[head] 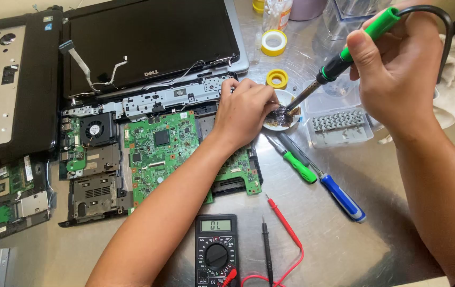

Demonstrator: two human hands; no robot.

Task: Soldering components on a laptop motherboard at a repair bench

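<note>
Two hands at work over a small white dish point(280, 118) of dark, gummy stuff. The right hand point(397, 69) is closed pen-style around a green-handled soldering iron point(344, 53), tilted so the tip dips into the dish from its right; the high grip probably keeps fingers off the hot end. The left hand point(246, 109) curls over the dish's left rim, fingers pinched on it, seemingly to steady it.

Left of the dish: an opened laptop with its green circuit board point(158, 149) and fan point(95, 129) bared, screen point(147, 37) laid back. Just below the dish lie two screwdrivers, one green-handled point(299, 166), one blue-handled point(341, 196). Further below, a black multimeter point(215, 250) with red and black probes. Above the dish, two yellow tape rolls point(274, 42); to its right, a clear tray point(339, 127).

Surface is a scuffed grey metal bench point(344, 250), daylit. Room beyond not visible.
</note>
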